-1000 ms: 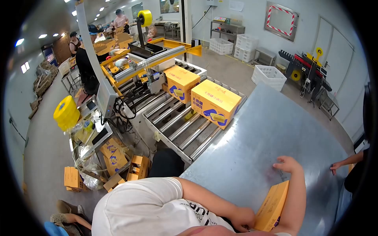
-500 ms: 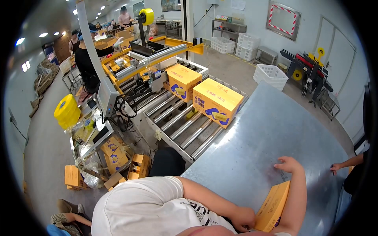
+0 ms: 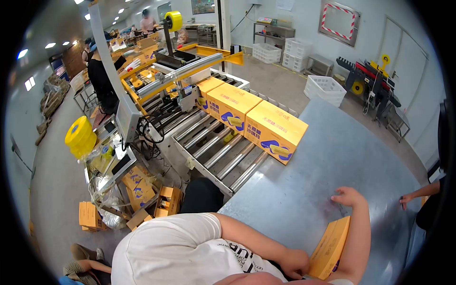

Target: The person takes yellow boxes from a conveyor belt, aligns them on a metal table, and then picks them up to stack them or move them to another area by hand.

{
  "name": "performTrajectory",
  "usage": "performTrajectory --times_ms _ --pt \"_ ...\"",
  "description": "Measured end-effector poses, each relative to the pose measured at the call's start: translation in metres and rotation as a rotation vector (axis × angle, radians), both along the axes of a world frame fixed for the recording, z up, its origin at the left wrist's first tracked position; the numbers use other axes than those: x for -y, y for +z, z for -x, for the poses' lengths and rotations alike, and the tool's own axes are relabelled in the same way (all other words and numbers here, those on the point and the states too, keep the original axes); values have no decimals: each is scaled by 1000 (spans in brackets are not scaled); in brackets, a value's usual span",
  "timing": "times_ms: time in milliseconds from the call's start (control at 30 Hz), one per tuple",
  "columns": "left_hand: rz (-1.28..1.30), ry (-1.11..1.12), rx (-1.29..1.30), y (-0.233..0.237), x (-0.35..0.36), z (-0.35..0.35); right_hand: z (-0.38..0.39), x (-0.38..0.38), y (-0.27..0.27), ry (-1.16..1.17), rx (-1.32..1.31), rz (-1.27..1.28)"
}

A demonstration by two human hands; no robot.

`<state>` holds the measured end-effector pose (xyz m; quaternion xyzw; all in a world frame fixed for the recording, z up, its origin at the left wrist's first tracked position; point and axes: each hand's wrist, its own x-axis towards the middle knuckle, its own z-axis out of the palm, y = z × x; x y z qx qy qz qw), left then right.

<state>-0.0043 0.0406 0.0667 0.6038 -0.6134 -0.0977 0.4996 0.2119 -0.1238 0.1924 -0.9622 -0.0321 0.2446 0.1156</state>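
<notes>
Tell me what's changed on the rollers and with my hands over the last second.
The front box has slid along the rollers toward the metal table. The box behind it followed and closed the gap, and a third box now shows behind them at the taping machine. Nothing was visibly grasped or let go: your left hand, right hand and the carton beside them stayed put.

Past the far left edge of my bench (image 3: pixel 289 204), three cartons (image 3: pixel 232 105) line the roller conveyor (image 3: pixel 209 149), the nearest overhanging that edge; nearer me, a fourth carton (image 3: pixel 329 248) sits between my left fingers (image 3: pixel 291 274) and right forearm (image 3: pixel 359 240).
</notes>
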Motion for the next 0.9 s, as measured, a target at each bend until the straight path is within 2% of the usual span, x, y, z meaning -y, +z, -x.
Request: performTrajectory --times_ms 133,200,267,300,333,367,400,433,467,500,567,667,767,800,900 --pt "48 -21 -252 4 1 -11 -5 10 -13 59 98 8" --pt "-28 -12 -457 27 -9 -27 -9 14 -16 56 185 -61" --pt "149 199 -554 14 -3 -47 -13 18 -21 67 243 -101" --pt "170 262 -715 23 -12 -62 -13 19 -22 78 262 -92" --pt "385 341 -855 27 -17 -81 -13 19 -23 90 282 -85" --pt "404 667 -651 60 -40 -95 -11 18 -22 105 301 -78" --pt "601 949 -507 70 -51 -116 -9 17 -21 66 334 -72" --pt "580 1186 -314 79 -77 -141 -6 15 -19 30 367 -65" --pt "757 1380 -236 79 -98 -176 -4 14 -18 -4 398 -58" --pt "941 1405 -399 107 -116 -180 -3 12 -16 -48 439 -72" --pt "812 1657 -368 79 -155 -226 -2 9 -15 -133 516 -101" --pt "556 1829 -121 60 -162 -240 -9 10 -15 -182 670 -221" --pt "596 1631 -533 62 -157 -233 -10 13 1 -230 725 -378" --pt "503 1660 -553 58 -152 -236 -14 18 5 -228 737 -399" --pt "614 1154 -921 64 -135 -228 -25 26 19 -205 709 -414"
